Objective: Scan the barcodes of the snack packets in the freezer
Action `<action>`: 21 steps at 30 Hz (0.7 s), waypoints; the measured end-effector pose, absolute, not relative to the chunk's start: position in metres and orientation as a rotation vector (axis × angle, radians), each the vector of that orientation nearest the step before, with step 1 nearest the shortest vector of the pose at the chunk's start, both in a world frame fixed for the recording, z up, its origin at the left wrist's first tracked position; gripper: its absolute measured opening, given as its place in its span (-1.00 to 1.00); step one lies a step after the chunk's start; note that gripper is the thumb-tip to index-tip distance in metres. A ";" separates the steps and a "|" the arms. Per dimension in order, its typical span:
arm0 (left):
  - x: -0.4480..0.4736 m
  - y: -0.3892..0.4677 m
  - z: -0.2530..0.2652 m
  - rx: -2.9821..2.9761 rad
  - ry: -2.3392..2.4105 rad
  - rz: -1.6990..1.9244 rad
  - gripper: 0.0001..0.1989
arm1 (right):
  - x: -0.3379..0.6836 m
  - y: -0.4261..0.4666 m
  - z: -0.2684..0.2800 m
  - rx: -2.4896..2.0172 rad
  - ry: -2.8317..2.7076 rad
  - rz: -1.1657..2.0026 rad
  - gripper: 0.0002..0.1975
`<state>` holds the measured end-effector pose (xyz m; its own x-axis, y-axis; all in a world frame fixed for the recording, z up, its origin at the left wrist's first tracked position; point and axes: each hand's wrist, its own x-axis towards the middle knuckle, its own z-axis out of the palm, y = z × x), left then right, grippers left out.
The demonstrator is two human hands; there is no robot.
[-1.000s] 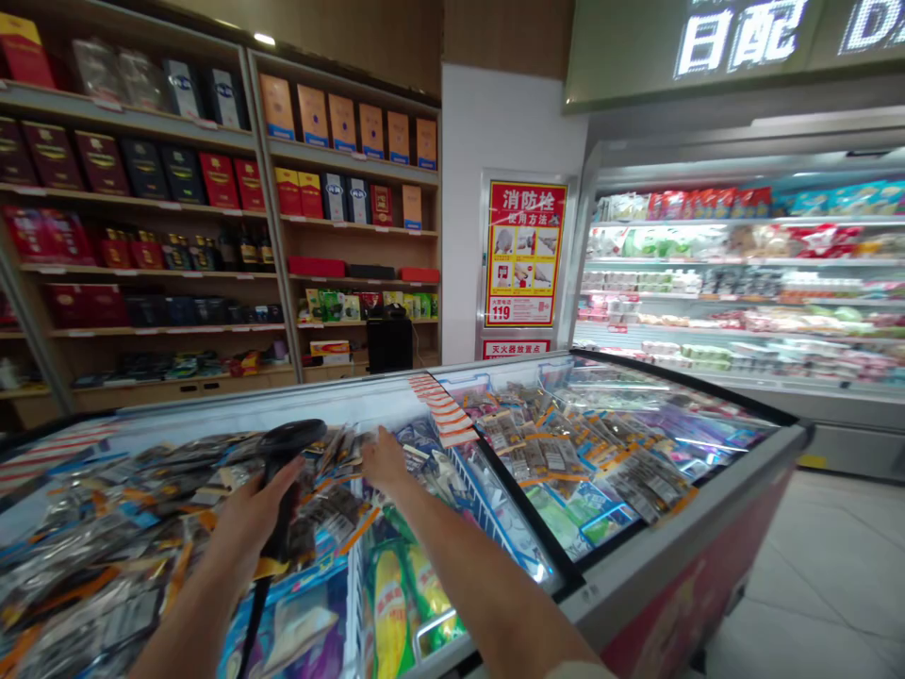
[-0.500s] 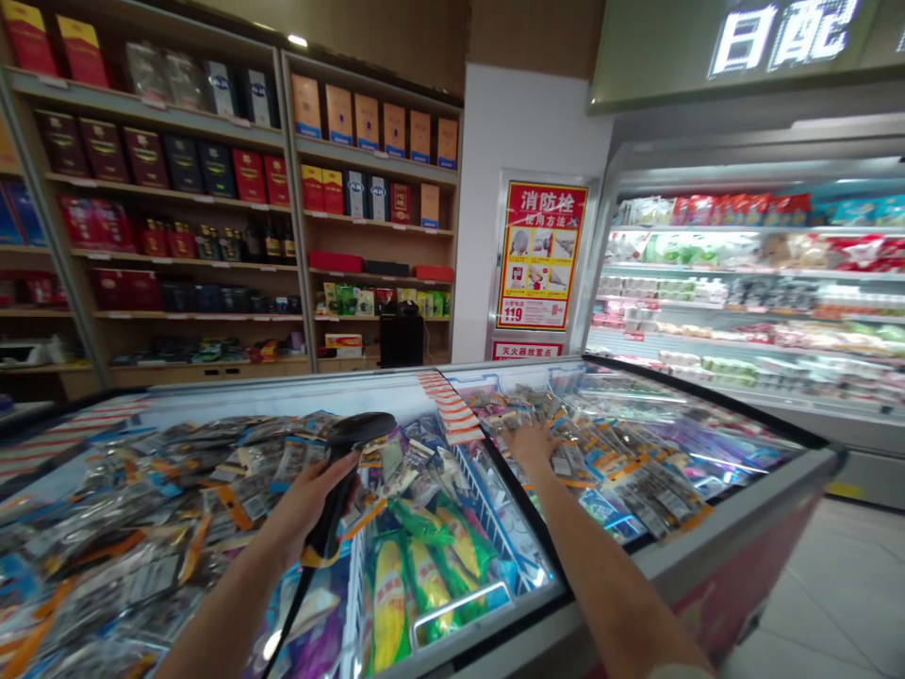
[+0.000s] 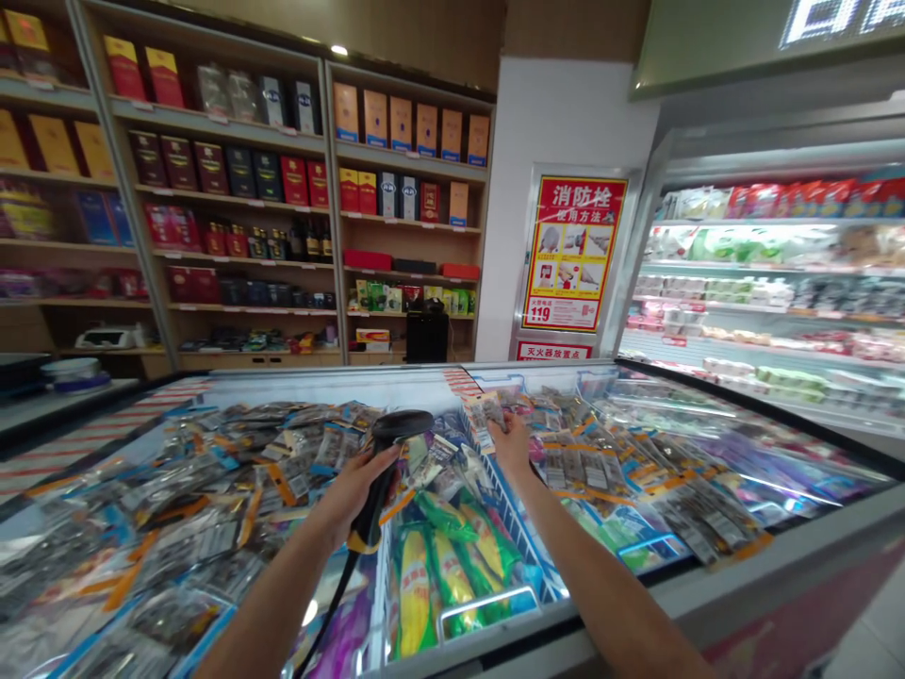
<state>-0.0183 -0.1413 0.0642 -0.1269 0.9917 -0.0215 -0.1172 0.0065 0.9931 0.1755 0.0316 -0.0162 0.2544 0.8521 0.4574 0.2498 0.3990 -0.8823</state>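
My left hand is wrapped round the handle of a black barcode scanner with yellow trim; its cord hangs down toward me. Between the fingers of my right hand is a small clear food packet with a printed label, held up over the basket divider. Beneath both hands lies an open chest freezer. Packets of corn in green and yellow wrapping fill a wire basket between my forearms. Many flat packets with orange and blue edges spread out to the left.
More flat packets lie in the right freezer section, partly under a glass lid. Shelves of boxes stand behind. A red fire hydrant notice hangs on the wall, and a lit refrigerated display stands at the right.
My right hand has lifted a packet from the right section and brought it left toward the scanner. The view has turned a little to the left. My left hand still holds the scanner.
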 end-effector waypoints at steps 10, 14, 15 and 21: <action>-0.013 -0.138 0.057 1.003 1.201 1.291 -0.69 | 0.173 0.025 -0.018 -1.078 -1.270 0.619 -0.78; -0.010 -0.141 0.060 1.016 1.182 1.267 -0.70 | 0.172 0.026 -0.023 -1.053 -1.272 0.625 -0.77; -0.009 -0.142 0.061 1.013 1.178 1.270 -0.70 | 0.172 0.026 -0.023 -1.045 -1.270 0.631 -0.77; -0.017 -0.140 0.064 1.032 1.235 1.360 -0.69 | 0.173 0.022 -0.020 -1.063 -1.230 0.612 -0.75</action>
<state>-0.0170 -0.1403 0.0639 -0.1486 0.9886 -0.0262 -0.1209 0.0082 0.9926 0.1726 0.0223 -0.0204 0.2705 0.8525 0.4473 0.1576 0.4191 -0.8942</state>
